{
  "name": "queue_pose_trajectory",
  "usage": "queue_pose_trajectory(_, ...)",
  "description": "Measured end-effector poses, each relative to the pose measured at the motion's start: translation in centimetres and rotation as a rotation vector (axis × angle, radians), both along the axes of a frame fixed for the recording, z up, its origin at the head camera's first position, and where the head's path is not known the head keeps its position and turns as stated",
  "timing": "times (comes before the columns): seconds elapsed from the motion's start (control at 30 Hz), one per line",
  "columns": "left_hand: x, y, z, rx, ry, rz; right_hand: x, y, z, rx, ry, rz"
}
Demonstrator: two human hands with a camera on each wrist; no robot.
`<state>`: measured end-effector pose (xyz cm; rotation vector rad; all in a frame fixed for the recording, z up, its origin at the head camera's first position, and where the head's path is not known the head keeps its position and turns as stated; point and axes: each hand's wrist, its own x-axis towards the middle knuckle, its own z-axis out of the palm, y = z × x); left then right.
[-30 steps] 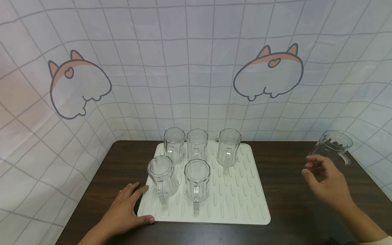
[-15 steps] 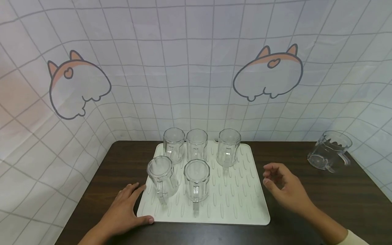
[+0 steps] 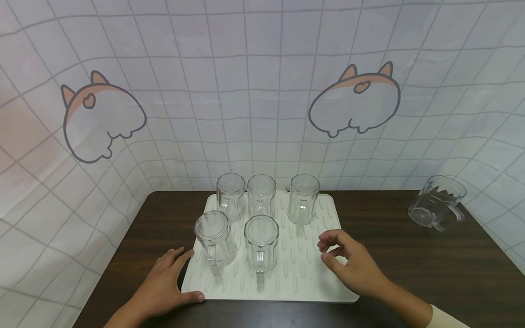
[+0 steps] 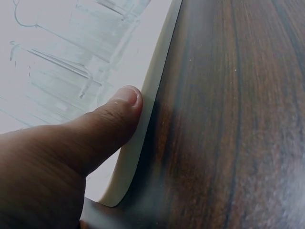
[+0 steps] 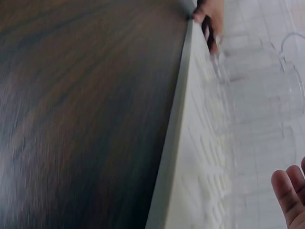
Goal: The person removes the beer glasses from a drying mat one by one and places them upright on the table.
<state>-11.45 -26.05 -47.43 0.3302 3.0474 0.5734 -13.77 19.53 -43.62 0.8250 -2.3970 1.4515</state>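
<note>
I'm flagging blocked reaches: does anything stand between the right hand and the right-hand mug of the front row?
Nothing visible does. Leftward from the right hand to that front mug, the head view shows only ridged white mat. The back-right mug stands behind that line.

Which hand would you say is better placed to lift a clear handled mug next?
Probably the right hand: it hovers empty above the white rectangular ridged mat, right of its clear handled mugs, while the left hand rests on the mat's near-left corner.
</note>
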Motion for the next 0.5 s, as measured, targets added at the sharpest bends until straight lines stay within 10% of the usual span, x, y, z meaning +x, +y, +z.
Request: queue_pose_trajectory(0.5,-0.1,0.1,0.2,-0.015,-0.046,0.005,1.2,-3.9,-0.4,-0.081,-0.046,0.203)
